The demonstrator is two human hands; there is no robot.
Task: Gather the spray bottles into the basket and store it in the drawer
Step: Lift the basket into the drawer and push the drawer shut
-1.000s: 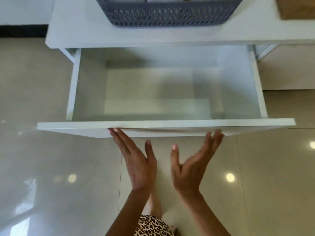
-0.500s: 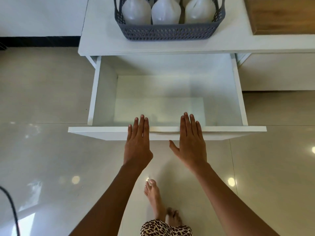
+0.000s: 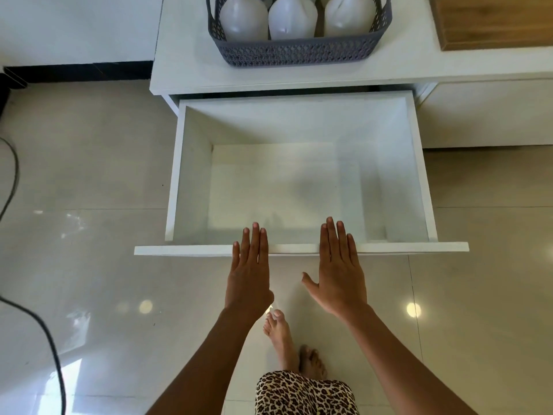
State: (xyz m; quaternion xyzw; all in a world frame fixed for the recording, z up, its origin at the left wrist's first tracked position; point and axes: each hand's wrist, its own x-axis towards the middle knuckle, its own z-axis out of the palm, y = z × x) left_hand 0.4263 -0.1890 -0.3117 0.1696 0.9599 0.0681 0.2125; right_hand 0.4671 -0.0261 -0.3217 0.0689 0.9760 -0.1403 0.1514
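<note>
A white drawer [image 3: 417, 163] stands pulled fully out of the low white cabinet [image 3: 185, 70], and its inside is bare. On the cabinet top sits a grey lattice basket [image 3: 294, 52] holding three white spray bottles [image 3: 291, 20] lying side by side. My left hand [image 3: 250, 274] and my right hand [image 3: 339, 271] are flat, palms down, fingers straight and holding nothing. Their fingertips reach over the drawer's front panel [image 3: 419, 247]; whether they touch it is unclear.
A wooden panel [image 3: 493, 22] lies on the cabinet top at the right. A dark cable [image 3: 45, 327] runs over the glossy tiled floor at the left. My bare feet [image 3: 287, 342] stand just in front of the drawer. A lower white unit [image 3: 490, 115] adjoins on the right.
The view has pulled back and up, showing more of the basket and bottles. My hands turned from palms facing each other to flat, palms down, at the drawer front.
</note>
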